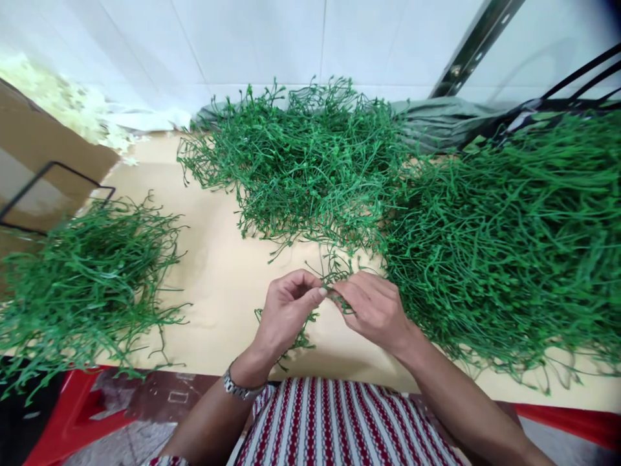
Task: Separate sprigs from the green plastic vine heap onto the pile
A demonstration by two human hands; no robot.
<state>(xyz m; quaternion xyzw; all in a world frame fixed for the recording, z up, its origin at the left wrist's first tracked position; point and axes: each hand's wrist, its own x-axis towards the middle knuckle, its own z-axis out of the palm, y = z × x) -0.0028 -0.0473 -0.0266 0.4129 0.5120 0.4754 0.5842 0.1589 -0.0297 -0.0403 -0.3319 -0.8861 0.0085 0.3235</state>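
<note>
My left hand [290,309] is closed, its thumb and forefinger pinching a thin green plastic stem [328,289] over the front part of the table. My right hand [373,304] meets it from the other side, fingers closed on the same stem. Short branching green tips [334,265] stick up just behind the fingertips. Below my left hand a small green sprig [301,340] lies partly hidden by the wrist. Exactly where the held pieces join is covered by my fingers.
A wide heap of green artificial stems [310,162] lies behind my hands. Bigger is the pile [514,246] at right; another pile [97,272] is at left, beside a cardboard box [43,142] and black wire frame [53,163]. Pale yellow flowers [68,97] sit at back left.
</note>
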